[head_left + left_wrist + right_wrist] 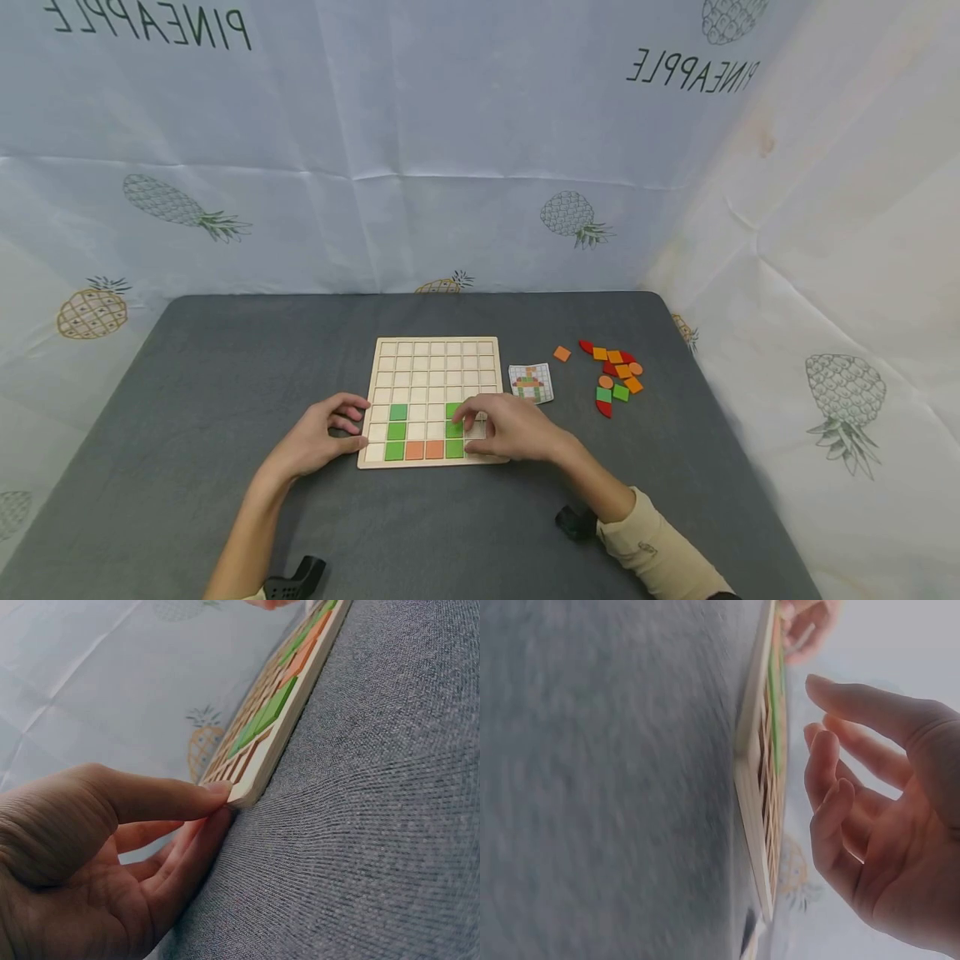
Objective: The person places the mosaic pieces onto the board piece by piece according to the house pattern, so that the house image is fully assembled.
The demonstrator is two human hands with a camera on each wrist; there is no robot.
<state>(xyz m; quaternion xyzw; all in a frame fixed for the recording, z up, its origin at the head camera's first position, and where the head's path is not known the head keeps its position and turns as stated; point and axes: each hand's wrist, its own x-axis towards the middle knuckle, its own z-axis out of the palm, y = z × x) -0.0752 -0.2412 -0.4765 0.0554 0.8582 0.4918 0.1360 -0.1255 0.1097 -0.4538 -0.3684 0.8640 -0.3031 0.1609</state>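
Observation:
A wooden grid board (pixel 437 342) lies on the dark table. On its left edge rests my left hand (pixel 318 437); the left wrist view shows the thumb (pixel 214 793) on top and fingers against the side, pinching the near corner. Green tiles (pixel 395 431) form a column on the board's left side, and two orange tiles (pixel 424 450) sit in the front row. Over the right green column (pixel 454 448) hovers my right hand (pixel 517 427). Its fingers are loosely bent, apart from the board and holding nothing in the right wrist view (pixel 900 817).
Right of the board lies a small printed pattern card (pixel 530 385), partly behind my right hand. Farther right, loose red, orange and green pieces (pixel 621 392) are scattered, with one orange square (pixel 562 354) apart from them. A pineapple-print cloth (pixel 450 125) hangs behind the table (pixel 285 333).

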